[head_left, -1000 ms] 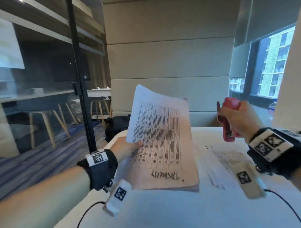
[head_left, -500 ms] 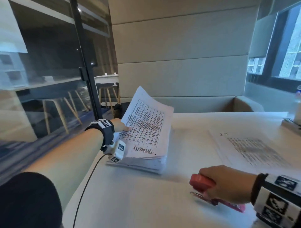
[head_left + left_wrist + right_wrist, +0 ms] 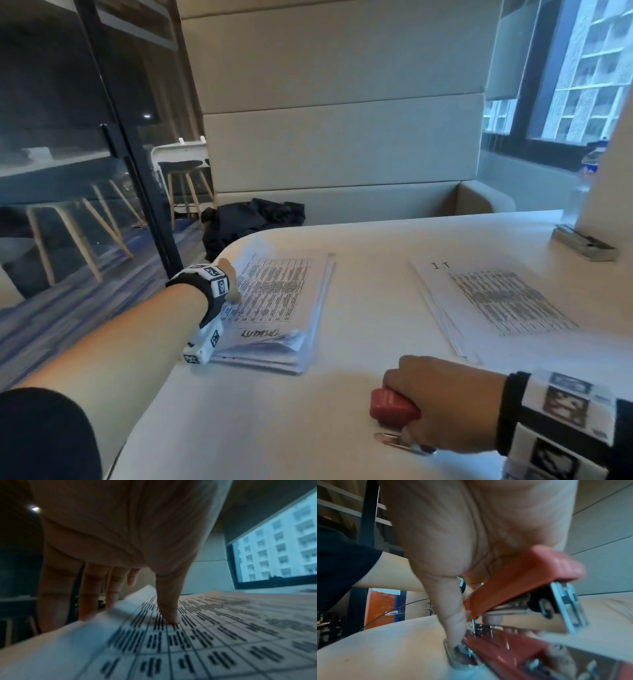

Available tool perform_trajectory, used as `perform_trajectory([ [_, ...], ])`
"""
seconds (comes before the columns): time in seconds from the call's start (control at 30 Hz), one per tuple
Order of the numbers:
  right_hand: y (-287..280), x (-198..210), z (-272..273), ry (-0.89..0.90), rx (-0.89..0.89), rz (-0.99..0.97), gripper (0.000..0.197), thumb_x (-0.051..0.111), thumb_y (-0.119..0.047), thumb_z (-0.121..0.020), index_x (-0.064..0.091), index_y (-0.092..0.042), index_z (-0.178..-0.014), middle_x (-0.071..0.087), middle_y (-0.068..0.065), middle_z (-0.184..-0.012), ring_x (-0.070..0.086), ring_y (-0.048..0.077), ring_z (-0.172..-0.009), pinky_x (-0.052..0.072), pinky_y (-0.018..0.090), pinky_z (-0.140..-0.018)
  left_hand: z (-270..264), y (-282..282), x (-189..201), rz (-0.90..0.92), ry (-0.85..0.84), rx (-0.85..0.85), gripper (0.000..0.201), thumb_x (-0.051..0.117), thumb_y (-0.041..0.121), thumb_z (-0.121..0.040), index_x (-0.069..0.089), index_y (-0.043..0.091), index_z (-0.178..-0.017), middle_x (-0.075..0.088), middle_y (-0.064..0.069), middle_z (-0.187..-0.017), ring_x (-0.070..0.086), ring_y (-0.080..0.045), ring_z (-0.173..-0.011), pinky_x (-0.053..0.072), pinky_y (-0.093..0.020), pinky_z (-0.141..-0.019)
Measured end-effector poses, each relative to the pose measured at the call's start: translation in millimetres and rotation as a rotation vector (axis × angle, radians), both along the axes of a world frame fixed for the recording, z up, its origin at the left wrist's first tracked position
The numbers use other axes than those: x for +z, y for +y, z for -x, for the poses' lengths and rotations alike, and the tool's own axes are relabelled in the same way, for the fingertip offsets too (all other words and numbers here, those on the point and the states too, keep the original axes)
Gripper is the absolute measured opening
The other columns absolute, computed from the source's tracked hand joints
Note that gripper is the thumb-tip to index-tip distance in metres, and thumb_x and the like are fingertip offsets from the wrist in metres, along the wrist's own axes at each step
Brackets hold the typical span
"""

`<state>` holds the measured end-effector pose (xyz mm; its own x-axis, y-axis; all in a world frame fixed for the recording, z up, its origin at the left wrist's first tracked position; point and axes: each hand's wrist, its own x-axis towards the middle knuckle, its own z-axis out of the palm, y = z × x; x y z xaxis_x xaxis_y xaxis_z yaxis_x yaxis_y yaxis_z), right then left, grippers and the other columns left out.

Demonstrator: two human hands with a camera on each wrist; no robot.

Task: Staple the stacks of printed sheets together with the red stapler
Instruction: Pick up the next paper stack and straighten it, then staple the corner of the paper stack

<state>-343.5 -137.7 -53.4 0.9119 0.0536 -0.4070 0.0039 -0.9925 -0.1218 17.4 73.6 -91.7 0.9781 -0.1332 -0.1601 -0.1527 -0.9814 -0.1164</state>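
White tabletop (image 3: 359,308) fills the foreground, with padded beige wall panels (image 3: 335,102) behind it and a window (image 3: 582,68) at the right.

Fingers (image 3: 89,595) of the left hand (image 3: 229,281) reach down past the far-left edge of the left stack of printed sheets (image 3: 284,308) while the thumb (image 3: 169,608) presses its tip on the top page, so the edge sits pinched between them. That stack lies flat at the table's left side, its long axis running away from the person, handwriting at the near end.

Right hand (image 3: 442,404) curls over the red stapler (image 3: 394,407) near the front edge, thumb against its side. The stapler sits on the table with its long axis roughly left to right, nose pointing left, top arm lifted off the base.

A second stack of sheets (image 3: 496,305) lies flat well to the right. Dark clothing (image 3: 253,219) lies on the bench beyond the table.
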Motion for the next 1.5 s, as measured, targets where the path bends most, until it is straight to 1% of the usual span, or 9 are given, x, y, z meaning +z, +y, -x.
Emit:
perform_trajectory([
  [0.1,-6,11,-2,0.033,-0.038,-0.024,0.055,0.064,-0.049,-0.083,0.045,-0.029,-0.131,0.050,-0.006,-0.125,0.050,0.011,-0.102,0.045,0.033,-0.096,12,-13,10,-0.114,-0.085,-0.010,0.119,0.078,0.060,-0.055,0.015,0.010,-0.143,0.041,-0.019,-0.137,0.051,-0.036,-0.115,0.049,-0.046,-0.090],
  [0.3,-66,42,-32,-0.041,-0.191,0.020,0.058,0.051,-0.061,-0.088,0.046,-0.030,-0.137,0.048,-0.010,-0.140,0.045,0.013,-0.126,0.033,0.034,-0.106,76,-74,59,-0.159,-0.152,-0.238,0.074,0.065,0.056,-0.077,0.042,0.010,-0.130,0.052,-0.011,-0.127,0.054,-0.030,-0.112,0.047,-0.036,-0.092],
  [0.57,-132,16,-14,0.195,-0.249,0.292,0.080,0.052,-0.056,-0.090,0.006,-0.038,-0.153,0.007,-0.010,-0.161,0.015,0.017,-0.147,0.013,0.042,-0.117,143,-187,66,0.025,0.039,-0.621,0.077,0.057,0.049,-0.088,0.025,0.013,-0.147,0.040,-0.007,-0.147,0.044,-0.026,-0.129,0.039,-0.034,-0.103],
  [0.73,-135,15,4,0.203,-0.157,0.160,0.062,0.058,-0.053,-0.087,0.026,-0.060,-0.140,0.013,-0.027,-0.156,0.013,0.013,-0.147,0.009,0.048,-0.117,163,-234,50,0.127,0.159,-0.644,0.077,0.058,0.047,-0.089,0.024,0.011,-0.148,0.035,-0.006,-0.150,0.041,-0.025,-0.131,0.037,-0.033,-0.103],
  [0.93,-141,10,14,0.163,-0.121,0.065,0.056,0.062,-0.040,-0.089,0.037,-0.061,-0.134,0.015,-0.036,-0.150,0.018,0.007,-0.145,0.010,0.041,-0.119,166,-249,32,0.102,0.248,-0.530,0.073,0.068,0.040,-0.083,0.041,-0.003,-0.136,0.052,-0.015,-0.135,0.049,-0.022,-0.099,0.042,-0.032,-0.087],
  [1.07,-142,9,14,0.169,-0.113,0.059,0.055,0.062,-0.036,-0.089,0.039,-0.060,-0.133,0.015,-0.035,-0.151,0.017,0.006,-0.145,0.009,0.041,-0.120,161,-245,38,0.193,0.232,-0.451,0.065,0.074,0.031,-0.079,0.047,0.000,-0.129,0.057,-0.012,-0.128,0.056,-0.030,-0.110,0.048,-0.038,-0.095],
  [1.3,-143,7,15,0.185,-0.139,-0.009,0.059,0.056,-0.022,-0.088,0.042,-0.063,-0.129,0.016,-0.039,-0.149,0.021,0.005,-0.143,0.011,0.042,-0.121,159,-226,50,0.447,0.207,-0.475,0.014,0.068,0.023,-0.083,0.064,0.021,-0.097,0.057,0.000,-0.096,0.051,-0.018,-0.087,0.042,-0.024,-0.077],
  [1.43,-137,16,12,0.209,-0.200,-0.057,0.052,0.052,-0.021,-0.087,0.053,-0.052,-0.129,0.029,-0.029,-0.150,0.027,0.005,-0.142,0.012,0.040,-0.120,170,-214,62,0.602,0.212,-0.464,0.023,0.066,0.004,-0.079,0.058,0.019,-0.094,0.066,-0.010,-0.102,0.061,-0.027,-0.085,0.053,-0.036,-0.076],
  [1.5,-129,22,8,0.193,-0.189,-0.021,0.041,0.050,-0.038,-0.091,0.057,-0.035,-0.131,0.042,-0.014,-0.148,0.038,0.012,-0.137,0.021,0.042,-0.118,178,-207,68,0.593,0.220,-0.474,0.045,0.065,-0.001,-0.078,0.050,0.023,-0.113,0.065,-0.014,-0.110,0.063,-0.030,-0.088,0.052,-0.035,-0.070],
])
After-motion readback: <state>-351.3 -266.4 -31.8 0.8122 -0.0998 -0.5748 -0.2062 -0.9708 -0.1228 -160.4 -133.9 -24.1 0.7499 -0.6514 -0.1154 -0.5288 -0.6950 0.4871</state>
